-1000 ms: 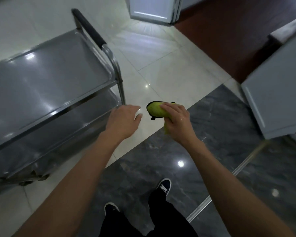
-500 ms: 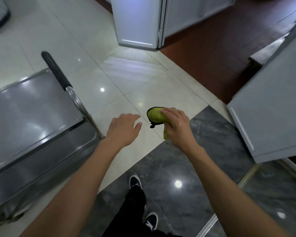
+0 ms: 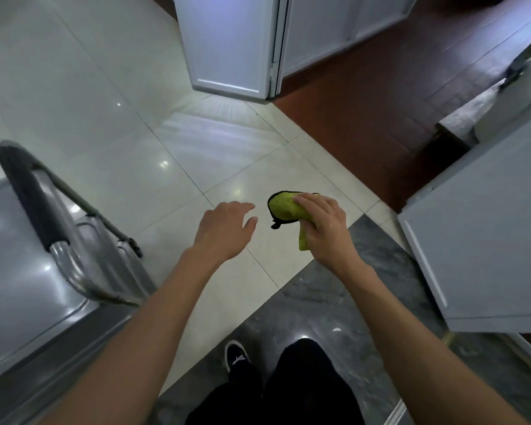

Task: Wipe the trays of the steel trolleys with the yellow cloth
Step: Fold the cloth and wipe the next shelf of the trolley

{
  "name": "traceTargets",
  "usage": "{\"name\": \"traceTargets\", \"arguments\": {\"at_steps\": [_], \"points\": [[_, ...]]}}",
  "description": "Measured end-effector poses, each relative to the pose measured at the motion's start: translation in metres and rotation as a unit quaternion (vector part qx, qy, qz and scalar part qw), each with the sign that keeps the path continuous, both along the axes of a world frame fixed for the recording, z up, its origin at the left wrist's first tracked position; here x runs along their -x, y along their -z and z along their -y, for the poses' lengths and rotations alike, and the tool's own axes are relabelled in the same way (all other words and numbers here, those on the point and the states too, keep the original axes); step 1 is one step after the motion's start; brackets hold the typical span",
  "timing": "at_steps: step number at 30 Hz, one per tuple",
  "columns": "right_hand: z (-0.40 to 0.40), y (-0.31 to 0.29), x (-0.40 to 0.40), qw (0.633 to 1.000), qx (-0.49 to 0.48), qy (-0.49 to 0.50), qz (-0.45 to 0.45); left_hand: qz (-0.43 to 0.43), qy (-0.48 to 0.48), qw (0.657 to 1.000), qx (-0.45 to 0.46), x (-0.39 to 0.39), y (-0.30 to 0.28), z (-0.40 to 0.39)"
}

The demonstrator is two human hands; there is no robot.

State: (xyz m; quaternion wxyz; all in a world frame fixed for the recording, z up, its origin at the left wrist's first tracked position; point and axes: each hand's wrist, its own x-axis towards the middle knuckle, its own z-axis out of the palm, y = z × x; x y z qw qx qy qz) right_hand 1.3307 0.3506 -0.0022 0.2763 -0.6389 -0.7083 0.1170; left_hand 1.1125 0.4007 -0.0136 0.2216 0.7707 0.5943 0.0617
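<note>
The crumpled yellow-green cloth with black edging (image 3: 284,207) is held in mid-air above the pale tiled floor (image 3: 178,142), well right of the two-tier steel trolley (image 3: 28,280). Over the last second the trolley has slid toward the left frame edge; the person appears to be moving away from it, so no tray is being wiped now. The right hand (image 3: 325,228) grips the cloth, fingers curled round it. The left hand (image 3: 224,230) hovers just beside the cloth, its grip spread and holding nothing.
</note>
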Motion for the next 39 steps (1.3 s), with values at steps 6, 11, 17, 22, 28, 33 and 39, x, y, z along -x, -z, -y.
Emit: {"name": "traceTargets", "arguments": {"at_steps": [6, 11, 17, 22, 28, 33, 39], "points": [[-0.115, 0.007, -0.027, 1.000, -0.002, -0.021, -0.020, -0.026, -0.009, 1.000, 0.006, -0.019, 0.013, -0.105], [-0.227, 0.017, -0.034, 0.995, -0.006, -0.087, -0.043, -0.050, -0.059, 0.997, 0.011, -0.024, 0.015, -0.194], [-0.353, 0.001, 0.011, 0.977, -0.015, -0.208, -0.046, -0.041, -0.176, 0.983, 0.005, 0.023, 0.007, -0.259], [-0.448, 0.005, 0.087, 0.950, -0.034, -0.307, -0.054, -0.037, -0.279, 0.959, 0.018, 0.090, 0.021, -0.306], [-0.544, 0.008, 0.193, 0.925, -0.034, -0.375, -0.053, -0.009, -0.372, 0.928, 0.011, 0.173, 0.032, -0.373], [-0.609, -0.010, 0.259, 0.909, -0.033, -0.410, -0.063, -0.010, -0.395, 0.919, -0.003, 0.231, 0.014, -0.434], [-0.708, -0.005, 0.329, 0.895, -0.020, -0.440, -0.068, -0.011, -0.423, 0.906, 0.000, 0.296, 0.006, -0.517]]}}
